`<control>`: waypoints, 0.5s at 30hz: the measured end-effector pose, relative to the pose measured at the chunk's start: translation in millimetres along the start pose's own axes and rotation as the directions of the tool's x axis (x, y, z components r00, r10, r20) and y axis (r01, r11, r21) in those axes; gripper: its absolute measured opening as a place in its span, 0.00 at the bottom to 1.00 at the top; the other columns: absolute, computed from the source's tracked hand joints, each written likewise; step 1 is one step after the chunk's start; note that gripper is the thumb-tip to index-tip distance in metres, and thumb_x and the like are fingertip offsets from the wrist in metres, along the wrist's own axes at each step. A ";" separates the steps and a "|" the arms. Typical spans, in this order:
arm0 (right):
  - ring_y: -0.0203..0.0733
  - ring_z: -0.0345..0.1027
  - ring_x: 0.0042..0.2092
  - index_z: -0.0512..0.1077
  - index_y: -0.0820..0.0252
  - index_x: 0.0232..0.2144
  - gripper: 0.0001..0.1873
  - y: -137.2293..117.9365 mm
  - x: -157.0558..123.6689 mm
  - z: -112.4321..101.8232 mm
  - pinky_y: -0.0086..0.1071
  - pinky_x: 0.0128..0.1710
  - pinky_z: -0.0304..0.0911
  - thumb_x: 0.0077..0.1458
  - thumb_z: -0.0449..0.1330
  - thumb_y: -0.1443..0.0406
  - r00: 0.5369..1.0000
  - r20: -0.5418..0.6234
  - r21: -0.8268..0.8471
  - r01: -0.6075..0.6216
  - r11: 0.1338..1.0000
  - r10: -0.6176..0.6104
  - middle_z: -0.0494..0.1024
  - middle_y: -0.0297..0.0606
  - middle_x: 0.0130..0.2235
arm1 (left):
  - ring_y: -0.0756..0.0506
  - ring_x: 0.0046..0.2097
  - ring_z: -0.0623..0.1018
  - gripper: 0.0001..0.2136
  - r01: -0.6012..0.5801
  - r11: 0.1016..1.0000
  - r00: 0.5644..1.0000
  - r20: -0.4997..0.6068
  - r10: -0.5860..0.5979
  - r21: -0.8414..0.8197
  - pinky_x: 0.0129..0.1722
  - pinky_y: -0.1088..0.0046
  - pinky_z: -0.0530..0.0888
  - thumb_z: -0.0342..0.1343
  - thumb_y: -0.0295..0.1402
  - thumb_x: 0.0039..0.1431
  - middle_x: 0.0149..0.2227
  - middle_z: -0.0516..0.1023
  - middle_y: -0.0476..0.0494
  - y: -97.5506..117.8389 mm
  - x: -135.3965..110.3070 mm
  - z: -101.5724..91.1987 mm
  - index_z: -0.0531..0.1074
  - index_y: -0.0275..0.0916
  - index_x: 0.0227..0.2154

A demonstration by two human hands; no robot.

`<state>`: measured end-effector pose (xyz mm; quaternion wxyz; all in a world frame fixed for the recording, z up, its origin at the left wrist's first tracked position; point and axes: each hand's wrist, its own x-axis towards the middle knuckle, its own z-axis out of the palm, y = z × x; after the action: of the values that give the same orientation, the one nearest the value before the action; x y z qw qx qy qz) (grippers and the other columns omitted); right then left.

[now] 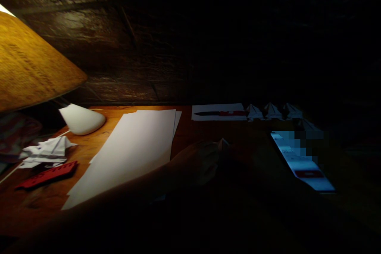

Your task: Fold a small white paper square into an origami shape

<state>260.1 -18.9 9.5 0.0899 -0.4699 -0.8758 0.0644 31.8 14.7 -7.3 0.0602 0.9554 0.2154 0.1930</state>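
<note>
The scene is very dark. My left hand (198, 162) reaches in from the lower left to the middle of the wooden table (98, 125). Its fingers look curled round a small folded piece of white paper (224, 143), of which only the pointed tip shows. My right hand is lost in the shadow to the right of that paper, so its fingers cannot be made out. A stack of white paper sheets (139, 147) lies just left of my left hand.
A lamp with an orange shade (29, 63) and white base (81, 119) stands at the left, beside crumpled paper (47, 149) and a red flat tool (47, 174). At the back lie a sheet with a red-handled knife (220, 113) and folded paper shapes (270, 111). A lit phone (300, 162) lies at the right.
</note>
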 end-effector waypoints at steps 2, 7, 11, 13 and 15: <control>0.45 0.71 0.50 0.71 0.58 0.53 0.17 -0.4 0.1 -1.8 0.44 0.49 0.71 0.65 0.58 0.59 1.000 0.018 0.004 0.007 1.000 -0.007 0.73 0.44 0.55 | 0.45 0.43 0.74 0.06 0.021 1.000 1.000 0.003 -0.021 0.005 0.41 0.68 0.78 0.49 0.26 0.64 0.40 0.74 0.40 2.2 0.4 0.5 0.72 0.35 0.37; 0.45 0.71 0.50 0.71 0.59 0.53 0.17 -0.8 1.8 -1.8 0.44 0.49 0.71 0.65 0.58 0.59 0.999 0.043 0.016 0.010 1.000 -0.011 0.73 0.44 0.54 | 0.44 0.42 0.75 0.06 0.007 0.999 1.000 0.007 -0.007 0.044 0.42 0.67 0.78 0.51 0.28 0.64 0.41 0.74 0.39 2.0 0.7 1.2 0.73 0.35 0.37; 0.45 0.71 0.50 0.71 0.59 0.53 0.17 -0.7 3.2 0.1 0.44 0.49 0.71 0.65 0.58 0.59 0.999 0.049 0.023 0.008 1.000 -0.009 0.73 0.44 0.54 | 0.45 0.43 0.75 0.08 -0.051 0.990 0.999 -0.006 0.052 0.134 0.46 0.65 0.78 0.49 0.28 0.68 0.39 0.75 0.40 0.2 0.7 4.0 0.74 0.34 0.39; 0.45 0.72 0.49 0.71 0.59 0.53 0.17 -0.3 3.9 0.9 0.44 0.48 0.71 0.65 0.59 0.59 0.999 0.050 0.026 0.007 1.000 -0.008 0.73 0.44 0.54 | 0.45 0.41 0.75 0.09 -0.067 0.979 0.998 0.002 0.068 0.194 0.45 0.65 0.77 0.48 0.28 0.68 0.38 0.75 0.40 0.2 0.8 5.6 0.74 0.33 0.38; 0.45 0.72 0.49 0.71 0.60 0.53 0.17 0.1 4.5 1.3 0.44 0.48 0.71 0.65 0.59 0.59 0.999 0.050 0.029 0.006 1.000 -0.008 0.73 0.44 0.54 | 0.45 0.39 0.75 0.08 -0.095 0.967 0.995 0.005 0.097 0.236 0.42 0.65 0.77 0.50 0.28 0.67 0.38 0.75 0.41 0.3 0.8 6.6 0.74 0.34 0.37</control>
<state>257.5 -15.1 8.6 0.0752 -0.4638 -0.8783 0.0885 35.2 14.5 -13.0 -0.0636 0.9645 0.1903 0.1717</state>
